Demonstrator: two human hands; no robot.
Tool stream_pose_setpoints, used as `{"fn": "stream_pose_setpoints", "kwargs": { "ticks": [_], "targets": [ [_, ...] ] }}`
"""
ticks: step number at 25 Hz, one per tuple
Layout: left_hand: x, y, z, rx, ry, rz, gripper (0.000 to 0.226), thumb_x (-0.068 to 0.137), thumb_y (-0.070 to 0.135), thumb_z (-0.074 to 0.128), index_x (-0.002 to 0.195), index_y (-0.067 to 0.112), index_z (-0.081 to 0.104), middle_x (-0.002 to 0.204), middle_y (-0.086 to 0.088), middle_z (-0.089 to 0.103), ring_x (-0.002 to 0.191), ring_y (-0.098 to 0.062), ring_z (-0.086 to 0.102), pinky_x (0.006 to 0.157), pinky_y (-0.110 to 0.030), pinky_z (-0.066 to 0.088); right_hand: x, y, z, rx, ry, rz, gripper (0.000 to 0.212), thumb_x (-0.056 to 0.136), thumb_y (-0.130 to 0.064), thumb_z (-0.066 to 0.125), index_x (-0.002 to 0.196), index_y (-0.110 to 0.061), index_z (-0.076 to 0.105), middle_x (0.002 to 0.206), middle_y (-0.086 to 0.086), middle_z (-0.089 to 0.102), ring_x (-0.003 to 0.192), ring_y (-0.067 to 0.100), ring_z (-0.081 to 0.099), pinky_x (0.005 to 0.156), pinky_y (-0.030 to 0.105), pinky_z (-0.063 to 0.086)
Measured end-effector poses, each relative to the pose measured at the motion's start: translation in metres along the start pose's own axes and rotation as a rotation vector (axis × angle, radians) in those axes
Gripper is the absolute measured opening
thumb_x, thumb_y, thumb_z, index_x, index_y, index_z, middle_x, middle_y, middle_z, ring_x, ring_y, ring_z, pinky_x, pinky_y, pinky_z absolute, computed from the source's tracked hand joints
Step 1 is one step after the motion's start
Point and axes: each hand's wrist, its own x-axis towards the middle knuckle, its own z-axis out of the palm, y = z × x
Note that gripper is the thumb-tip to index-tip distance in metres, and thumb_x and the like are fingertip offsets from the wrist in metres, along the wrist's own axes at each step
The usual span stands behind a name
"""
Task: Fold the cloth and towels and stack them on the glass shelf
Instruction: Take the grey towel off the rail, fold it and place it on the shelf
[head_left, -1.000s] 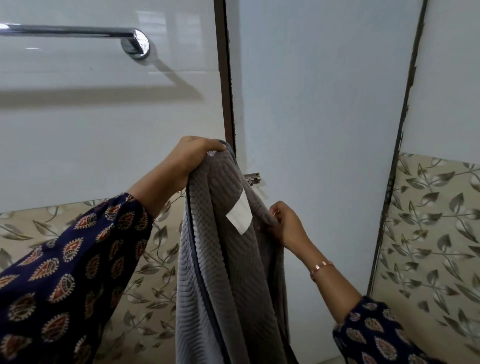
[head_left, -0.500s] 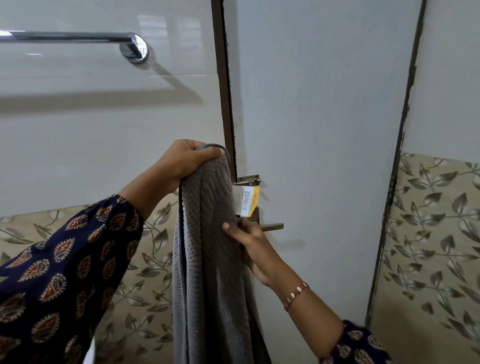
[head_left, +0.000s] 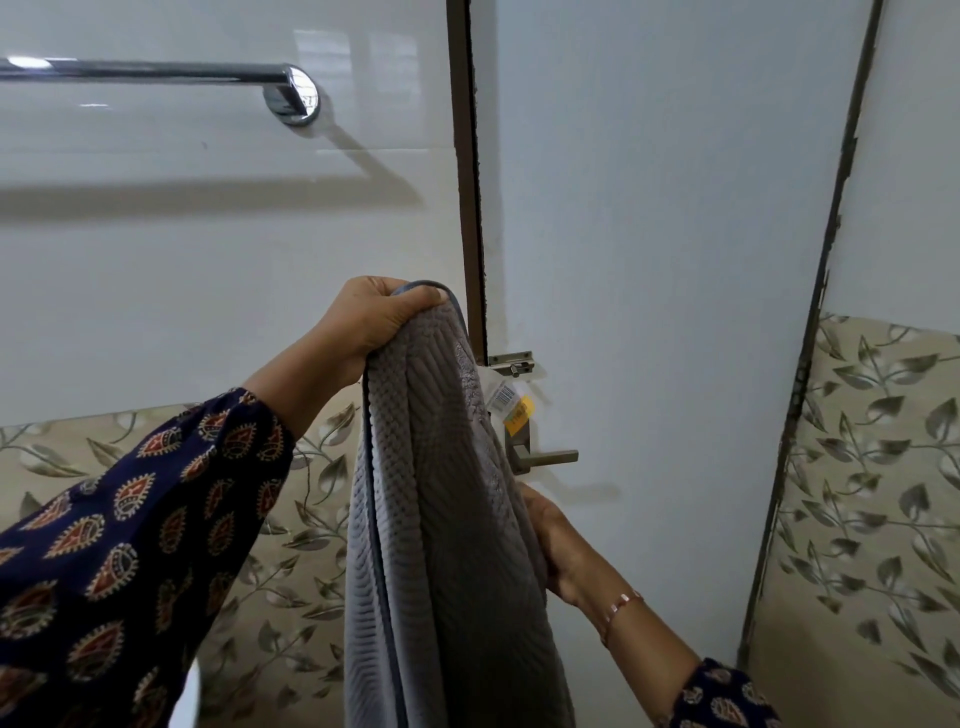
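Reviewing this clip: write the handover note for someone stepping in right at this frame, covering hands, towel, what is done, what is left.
Left hand: grip bunched on the top edge of the grey towel, holding it up so it hangs lengthwise.
Right hand: holds the towel's right side lower down; fingers hidden behind the fabric.
A barcode tag hangs at the towel's upper right, in front of the door handle.
Done: towel doubled lengthwise.
Left: finish folding, then stack on the glass shelf, which is not in view.

left hand (head_left: 379, 317) raised, fingers curled; right hand (head_left: 553, 540) lower, gripping.
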Motion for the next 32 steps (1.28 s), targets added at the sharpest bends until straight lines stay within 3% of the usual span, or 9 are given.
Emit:
{"fn": "stream_pose_setpoints", "kwargs": {
  "ticks": [2,5,8,11,16,21,25,28,32],
  "targets": [
    [0.002,-0.001,0.002,-0.016,-0.005,-0.006,0.018,0.079,0.025,0.068,0.073,0.009,0.067,0.059,0.000,0.067,0.053,-0.012,0.063,0.048,-0.017,0.052,-0.002,-0.006,0.009,-0.179,-0.042,-0.033,0.017,0.096,-0.019,0.046,0.095,-0.016,0.063,0.090,0.005,0.065,0.086,0.019,0.061,0.079,0.036,0.051],
    [0.002,-0.001,0.004,-0.031,-0.008,-0.004,0.016,0.080,0.024,0.068,0.070,0.012,0.066,0.064,-0.003,0.067,0.054,-0.012,0.063,0.050,-0.019,0.053,-0.005,-0.013,0.017,-0.240,0.014,-0.098,0.028,0.097,-0.007,0.037,0.078,-0.014,0.056,0.077,-0.002,0.056,0.071,0.009,0.053,0.070,0.027,0.047],
    [0.002,-0.004,0.000,-0.041,0.000,0.001,0.015,0.080,0.024,0.068,0.070,0.012,0.067,0.068,-0.005,0.067,0.058,-0.013,0.063,0.053,-0.020,0.053,0.012,-0.004,0.008,-0.439,0.349,-0.264,0.024,0.094,-0.008,0.045,0.096,0.003,0.066,0.089,0.015,0.069,0.075,0.016,0.057,0.072,0.031,0.049],
    [0.002,-0.011,-0.006,-0.062,0.040,0.016,0.014,0.080,0.022,0.067,0.072,0.011,0.067,0.068,-0.004,0.067,0.056,-0.012,0.064,0.049,-0.018,0.052,0.014,-0.002,-0.001,-0.385,0.662,-0.457,0.023,0.093,-0.011,0.049,0.097,0.000,0.070,0.093,0.011,0.070,0.085,0.020,0.061,0.062,0.020,0.044],
    [0.009,-0.023,-0.013,-0.060,0.216,0.061,0.019,0.087,0.021,0.062,0.070,0.012,0.062,0.070,-0.005,0.063,0.048,-0.008,0.062,0.049,-0.018,0.053,0.001,0.002,-0.013,-0.075,0.382,-0.437,0.025,0.093,-0.017,0.053,0.072,-0.012,0.064,0.074,0.007,0.064,0.074,0.020,0.060,0.061,0.024,0.047],
    [0.027,-0.037,-0.012,-0.162,0.387,-0.002,0.028,0.093,0.024,0.050,0.067,0.016,0.055,0.076,-0.009,0.060,0.076,-0.024,0.061,0.073,-0.034,0.051,-0.007,0.026,-0.040,-0.226,0.136,-0.313,0.016,0.081,-0.015,0.070,0.092,-0.003,0.067,0.079,0.004,0.072,0.065,0.009,0.069,0.060,0.018,0.054],
    [0.034,-0.042,-0.013,-0.181,0.530,0.007,0.028,0.097,0.024,0.038,0.073,0.017,0.050,0.075,-0.004,0.053,0.081,-0.020,0.053,0.071,-0.031,0.041,-0.007,0.059,-0.066,-0.527,0.182,-0.166,0.017,0.078,-0.011,0.073,0.082,0.003,0.065,0.070,0.006,0.062,0.060,0.010,0.058,0.057,0.017,0.044],
    [0.028,-0.047,-0.017,-0.086,0.566,0.041,0.028,0.097,0.017,0.034,0.071,0.016,0.047,0.068,0.002,0.045,0.067,-0.015,0.047,0.061,-0.027,0.037,-0.011,0.063,-0.064,-0.457,0.323,-0.192,0.024,0.083,-0.015,0.068,0.063,-0.011,0.054,0.063,0.005,0.053,0.060,0.016,0.050,0.052,0.020,0.038],
    [-0.006,-0.069,-0.001,0.302,0.296,0.168,0.022,0.091,0.014,0.040,0.076,0.012,0.056,0.065,0.003,0.047,0.059,-0.012,0.042,0.054,-0.023,0.033,-0.018,0.006,-0.026,-0.573,0.304,-0.351,0.029,0.087,-0.026,0.062,0.061,-0.019,0.053,0.060,-0.003,0.052,0.056,0.007,0.049,0.050,0.012,0.036]
  ]
}}
